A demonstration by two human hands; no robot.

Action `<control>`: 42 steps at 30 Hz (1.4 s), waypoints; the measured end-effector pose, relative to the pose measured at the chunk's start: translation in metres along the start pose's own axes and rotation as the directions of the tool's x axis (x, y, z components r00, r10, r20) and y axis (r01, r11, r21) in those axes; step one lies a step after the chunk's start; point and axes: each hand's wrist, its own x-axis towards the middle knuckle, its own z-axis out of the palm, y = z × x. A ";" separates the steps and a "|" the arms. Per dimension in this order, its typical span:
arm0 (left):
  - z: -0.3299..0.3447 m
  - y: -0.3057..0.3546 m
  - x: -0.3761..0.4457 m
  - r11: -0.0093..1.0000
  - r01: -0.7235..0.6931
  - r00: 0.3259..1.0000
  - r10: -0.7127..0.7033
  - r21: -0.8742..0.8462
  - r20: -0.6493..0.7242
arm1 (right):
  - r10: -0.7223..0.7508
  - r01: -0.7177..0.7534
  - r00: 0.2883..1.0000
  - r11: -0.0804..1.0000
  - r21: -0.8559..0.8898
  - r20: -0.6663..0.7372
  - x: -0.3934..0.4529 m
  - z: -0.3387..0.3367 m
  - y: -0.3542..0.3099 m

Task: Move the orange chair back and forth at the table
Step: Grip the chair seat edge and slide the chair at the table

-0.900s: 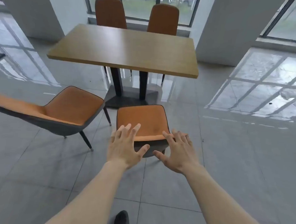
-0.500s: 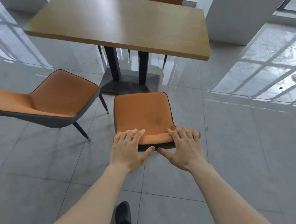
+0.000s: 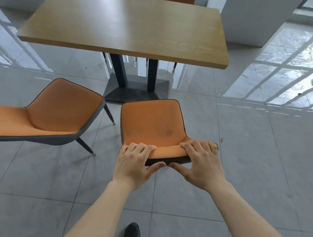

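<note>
Orange chair (image 3: 152,123) faces the far worktop (image 3: 123,26); both hands, left (image 3: 134,163) and right (image 3: 202,164), clasp its near backrest edge.

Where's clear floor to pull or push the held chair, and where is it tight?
Open: the tiles right of the held chair out to the window reflections, and the tiles behind it around the shoe. Tight: its left side, where the second chair's legs stand close, and ahead, where the table base sits just off the seat front. Left hand and right hand both grip the backrest top.
</note>
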 end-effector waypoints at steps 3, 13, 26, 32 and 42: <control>0.001 -0.014 0.005 1.000 0.001 0.998 -0.001 0.009 0.069 | 0.022 -0.022 0.999 1.000 0.009 0.023 0.006 0.007 -0.011; -0.004 -0.048 0.060 0.999 -0.038 0.995 0.035 0.030 0.091 | 0.068 -0.068 0.997 0.998 0.016 -0.029 0.057 0.008 -0.020; -0.018 -0.081 0.143 0.996 -0.070 0.995 0.066 0.053 0.081 | 0.094 -0.094 0.994 0.996 0.002 -0.050 0.141 -0.003 -0.017; -0.035 -0.102 0.182 0.995 -0.085 0.992 0.080 0.048 0.093 | 0.092 -0.092 0.993 0.996 0.011 -0.072 0.181 -0.013 -0.023; -0.049 -0.121 0.175 0.999 -0.030 0.986 0.026 0.018 0.162 | 0.121 -0.118 0.990 0.992 0.035 -0.070 0.183 -0.008 -0.052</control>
